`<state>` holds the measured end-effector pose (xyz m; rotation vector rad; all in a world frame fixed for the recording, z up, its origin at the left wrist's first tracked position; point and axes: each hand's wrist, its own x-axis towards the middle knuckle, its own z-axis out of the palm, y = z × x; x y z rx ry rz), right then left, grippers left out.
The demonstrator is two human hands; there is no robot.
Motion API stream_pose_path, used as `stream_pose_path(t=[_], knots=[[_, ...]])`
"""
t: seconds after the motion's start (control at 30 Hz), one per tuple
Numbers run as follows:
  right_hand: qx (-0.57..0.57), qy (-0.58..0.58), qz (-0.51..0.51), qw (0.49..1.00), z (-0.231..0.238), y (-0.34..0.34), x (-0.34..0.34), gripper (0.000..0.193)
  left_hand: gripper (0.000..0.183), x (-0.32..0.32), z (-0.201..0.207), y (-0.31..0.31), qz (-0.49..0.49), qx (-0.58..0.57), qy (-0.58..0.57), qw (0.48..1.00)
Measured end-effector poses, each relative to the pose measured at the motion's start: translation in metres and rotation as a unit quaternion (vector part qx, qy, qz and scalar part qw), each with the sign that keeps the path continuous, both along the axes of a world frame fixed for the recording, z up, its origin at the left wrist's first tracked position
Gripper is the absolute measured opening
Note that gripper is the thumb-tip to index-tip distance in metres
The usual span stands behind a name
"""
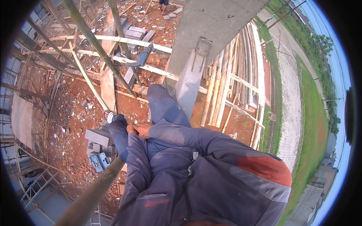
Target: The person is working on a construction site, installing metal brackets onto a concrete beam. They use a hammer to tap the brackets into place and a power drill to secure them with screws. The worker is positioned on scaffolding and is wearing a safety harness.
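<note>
From my remote seat I work across from the left, where a pale flat panel (22, 118) looks stiff and sheet-like. A round wooden pole (92, 194) slants up from the lower edge, smooth and thick. Near its upper end sits a blue case (99, 162), hard-shelled by its look. Just above it are grey blocks (98, 137), square-edged and matt; I judge them heavy, rigid and apt to chip at the corners, best gripped under both ends.

Next comes the left trouser leg (120, 135), the thing nearest the hands, folded in just right of the blocks. Its blue cloth should be light, soft and easy to pinch at a fold, with little slip. My left hand (131, 129) and right hand (142, 130) meet beside it, the fingers bunched closely. I cannot tell whether they are closed on anything; whatever lies between them is hidden.

Further right, the concrete beam (215, 22) is flat-faced and fine-grained, dusty grey. Beyond it lie the long round poles (220, 90), straight, yellowish and, I expect, prone to roll.
</note>
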<state>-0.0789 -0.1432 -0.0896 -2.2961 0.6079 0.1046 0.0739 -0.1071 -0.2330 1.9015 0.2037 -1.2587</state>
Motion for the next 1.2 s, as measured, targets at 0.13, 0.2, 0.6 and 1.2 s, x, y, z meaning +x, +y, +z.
stream_pose_path(t=[0.13,0.2,0.6,1.2], knots=[[0.042,0.108,0.017,0.993,0.009,0.003,-0.004,0.067,0.010,-0.012,-0.013,-0.005,-0.067,0.021,-0.051,0.996],[0.065,0.076,0.020,0.995,0.011,-0.015,-0.016,0.058,0.010,-0.027,-0.010,-0.014,-0.109,0.022,-0.075,0.991],[0.032,0.159,-0.075,0.984,-0.011,-0.017,0.008,0.030,0.012,-0.036,0.008,-0.038,-0.243,0.040,-0.149,0.958],[0.028,-0.256,-0.059,0.964,0.026,-0.039,-0.020,0.028,0.017,-0.042,-0.018,-0.004,-0.302,0.059,-0.162,0.938]])
